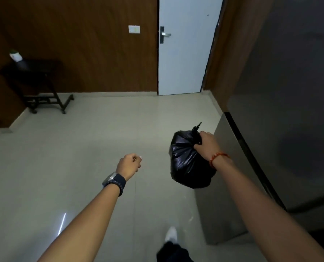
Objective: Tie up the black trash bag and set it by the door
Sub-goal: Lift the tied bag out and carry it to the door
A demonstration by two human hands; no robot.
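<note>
The black trash bag (187, 159) hangs in the air at the right, its neck gathered into a knot with a short tail sticking up. My right hand (206, 143) grips that neck from the right, a red bead bracelet on its wrist. My left hand (130, 164) is held out at centre with fingers curled shut and nothing in it, a dark watch and bead band on the wrist. The white door (185, 59) with a metal handle stands closed at the far wall, some way beyond the bag.
A grey refrigerator (289, 110) fills the right side, close to the bag. A dark wooden stand (36, 80) with a small white pot sits by the brown wall at far left. Pale tiled floor (81, 148) stretches to the door. My white-shoed foot (171, 234) shows at the bottom.
</note>
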